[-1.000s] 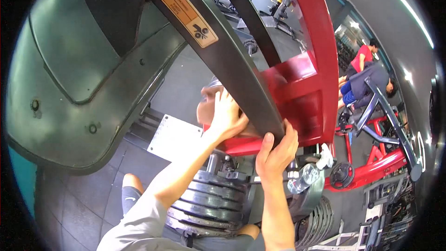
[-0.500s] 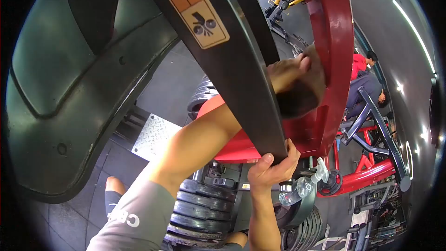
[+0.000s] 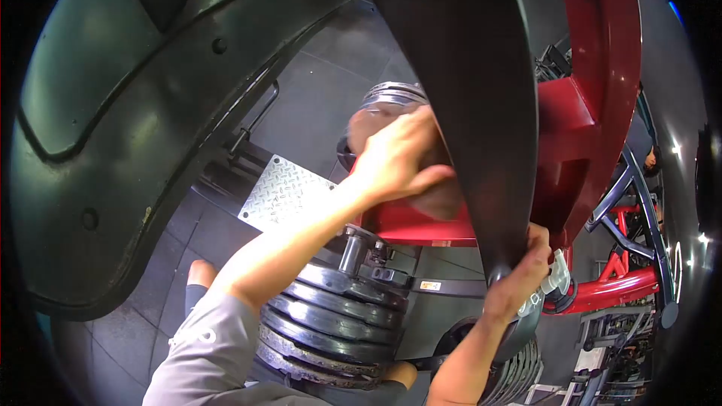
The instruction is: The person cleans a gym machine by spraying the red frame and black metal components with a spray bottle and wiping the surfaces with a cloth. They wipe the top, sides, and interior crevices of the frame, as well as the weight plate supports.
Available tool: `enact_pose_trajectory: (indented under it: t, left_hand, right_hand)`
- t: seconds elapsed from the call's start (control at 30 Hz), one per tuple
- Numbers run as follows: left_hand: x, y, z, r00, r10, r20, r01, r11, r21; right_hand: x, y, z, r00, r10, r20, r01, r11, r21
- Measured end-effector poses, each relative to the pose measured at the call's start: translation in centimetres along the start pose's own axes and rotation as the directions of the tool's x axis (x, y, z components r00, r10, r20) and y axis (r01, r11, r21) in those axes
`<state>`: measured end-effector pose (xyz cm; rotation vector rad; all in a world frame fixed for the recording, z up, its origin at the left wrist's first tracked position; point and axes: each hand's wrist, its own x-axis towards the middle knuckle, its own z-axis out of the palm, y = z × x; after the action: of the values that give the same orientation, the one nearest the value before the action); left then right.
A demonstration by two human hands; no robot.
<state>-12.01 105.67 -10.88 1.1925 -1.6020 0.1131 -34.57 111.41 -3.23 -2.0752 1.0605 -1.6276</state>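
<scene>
My left hand (image 3: 398, 152) is at the left side of a black machine beam (image 3: 481, 105), thumb apart and fingers pressed over a brown cloth (image 3: 438, 203). The cloth is blurred and bunched beneath the palm, against or close to the beam's edge. Around the beam's lower end, my right hand (image 3: 520, 274) is closed, its fingers wrapped over the far edge. Just behind that hand, a clear spray bottle (image 3: 558, 274) with a white head is partly hidden.
A red machine frame (image 3: 602, 105) rises right of the beam. At left is a large dark green moulded panel (image 3: 150, 128). Below lie stacked black weight plates (image 3: 338, 316) and a metal tread plate (image 3: 286, 192). Another person (image 3: 643, 143) is partly visible at the far right.
My left hand and the cloth have come from behind the beam, on the red frame's side, out to its left. My right hand stays on the beam's end. The view has shifted.
</scene>
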Motion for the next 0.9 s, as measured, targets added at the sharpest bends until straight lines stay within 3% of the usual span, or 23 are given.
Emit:
enact_pose_trajectory:
  t: [0.07,0.13,0.2,0.27,0.37,0.47,0.63,0.73,0.8,0.87,0.9]
  left_hand:
    - [-4.5,-3.2,1.2,0.963,-0.270,0.027,0.269,0.963,0.023]
    - [-8.8,-5.1,3.0,0.830,-0.555,0.060,0.558,0.826,-0.076]
    - [-12.2,-6.0,5.3,0.614,-0.778,0.132,0.777,0.566,-0.277]
    - [-13.5,-6.4,7.5,0.420,-0.871,0.255,0.822,0.245,-0.515]
    - [-13.3,-6.5,9.7,0.249,-0.878,0.409,0.650,-0.161,-0.743]
    - [-13.3,-5.9,10.8,0.143,-0.892,0.430,0.377,-0.352,-0.857]
    - [-12.1,-1.4,10.6,0.023,-0.955,0.295,-0.006,-0.295,-0.955]
    - [-7.6,4.8,12.4,0.134,-0.957,0.257,-0.132,-0.274,-0.952]
    - [-5.0,5.8,11.5,0.196,-0.917,0.347,-0.331,-0.395,-0.857]
    - [-4.9,5.7,8.3,0.086,-0.924,0.373,-0.321,-0.380,-0.868]
    - [-7.8,3.2,9.2,0.156,-0.922,0.355,-0.330,-0.387,-0.861]
  right_hand:
    - [-0.1,-0.8,1.7,0.988,-0.114,-0.106,0.075,0.946,-0.315]
    - [0.3,-0.6,2.4,0.968,-0.195,-0.160,0.126,0.923,-0.363]
    - [0.1,-0.5,2.8,0.953,-0.233,-0.194,0.144,0.911,-0.388]
    - [0.1,-0.2,3.0,0.946,-0.253,-0.203,0.161,0.909,-0.384]
    - [0.0,0.3,2.9,0.936,-0.287,-0.206,0.182,0.891,-0.415]
    - [0.2,0.5,2.7,0.924,-0.323,-0.206,0.209,0.875,-0.437]
    - [0.1,0.4,2.8,0.928,-0.319,-0.191,0.216,0.881,-0.421]
    - [0.0,0.0,2.5,0.939,-0.304,-0.163,0.220,0.891,-0.397]
    - [0.1,-0.1,2.3,0.941,-0.312,-0.132,0.241,0.891,-0.385]
    - [0.1,0.1,2.1,0.941,-0.319,-0.115,0.254,0.888,-0.384]
    - [0.0,0.3,2.1,0.939,-0.321,-0.119,0.254,0.886,-0.388]
